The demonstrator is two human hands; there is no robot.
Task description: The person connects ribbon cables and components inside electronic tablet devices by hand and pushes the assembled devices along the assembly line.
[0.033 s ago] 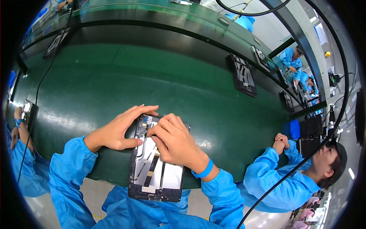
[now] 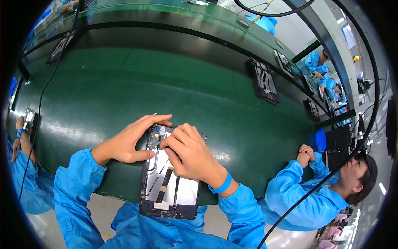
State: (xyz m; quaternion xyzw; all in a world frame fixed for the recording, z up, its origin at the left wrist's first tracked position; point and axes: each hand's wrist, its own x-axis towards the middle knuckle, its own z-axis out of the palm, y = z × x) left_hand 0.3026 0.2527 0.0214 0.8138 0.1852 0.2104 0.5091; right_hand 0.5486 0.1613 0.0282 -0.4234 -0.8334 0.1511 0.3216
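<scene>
An opened tablet (image 2: 188, 191) extends over the near table edge toward me, its inside facing up, with pale panels, dark strips, thin cables and a small circuit board at its top left. My left hand (image 2: 128, 141) grips its upper left corner, the thumb on the left side and the fingers along the top edge. Over the tablet's upper middle, my right hand (image 2: 188, 153) has its fingers bent and pinched together near a thin black cable. Whatever lies between those fingertips is hidden. A blue band (image 2: 223, 184) circles my right wrist.
The green table (image 2: 137, 87) spreads ahead. Stacked opened tablets (image 2: 265, 83) lie at the back right, another device (image 2: 62, 47) at the back left. A person (image 2: 319, 186) sits at the right with hands clasped; another person's hands (image 2: 20, 139) show at the left. A black cable (image 2: 311, 197) crosses the right side.
</scene>
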